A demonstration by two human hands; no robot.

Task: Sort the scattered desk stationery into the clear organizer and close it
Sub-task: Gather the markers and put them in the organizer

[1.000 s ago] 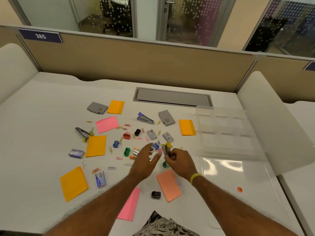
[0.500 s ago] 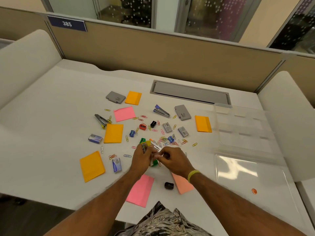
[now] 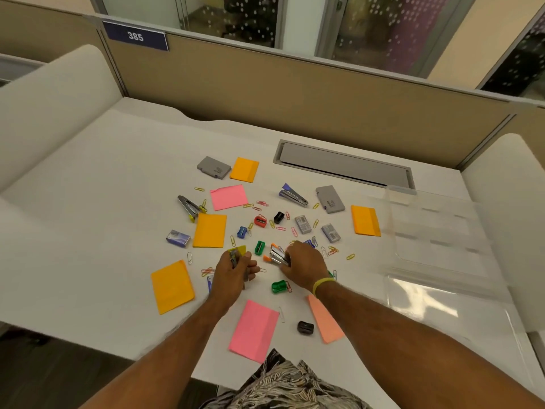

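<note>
fingers (image 3: 249, 259) apart now | left – yellow stapler (image 3: 236, 253) | right – orange stapler (image 3: 275, 255)

Orange notes (image 3: 209, 230), pink notes (image 3: 229, 197), green sharpener (image 3: 278, 286), white desk (image 3: 97, 208), yellow wristband (image 3: 322, 282)

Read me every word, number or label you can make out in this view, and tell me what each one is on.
"385": white digits on the dark blue plate fixed to the partition's top edge.
Two grey flat cases: small print, too blurred to read.
Small staple boxes: printing too small to read.
Nothing legible on the sticky notes or the clear organizer.
</note>
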